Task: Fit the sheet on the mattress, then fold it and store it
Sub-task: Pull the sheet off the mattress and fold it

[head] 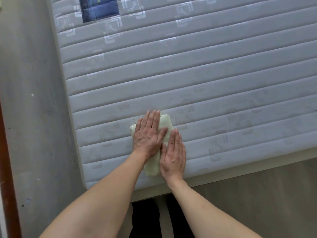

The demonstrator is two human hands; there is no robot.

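Item 1: folded pale-green sheet (165,124) on quilted mattress (205,74), 6 o'clock edge. I am pressing left hand (149,134) and right hand (173,155) flat, fingers straight; uneven pressure risks the folds slipping.

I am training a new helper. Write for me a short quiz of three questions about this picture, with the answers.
1. True or false: the folded sheet lies on the bare mattress.
2. How does the left hand touch the sheet? A) pinches a corner B) presses flat on top C) hovers above
3. What colour is the label sewn near the mattress's far end?

Key: 1 true. 2 B; the right hand also lies flat, at the bundle's right edge. 3 blue.
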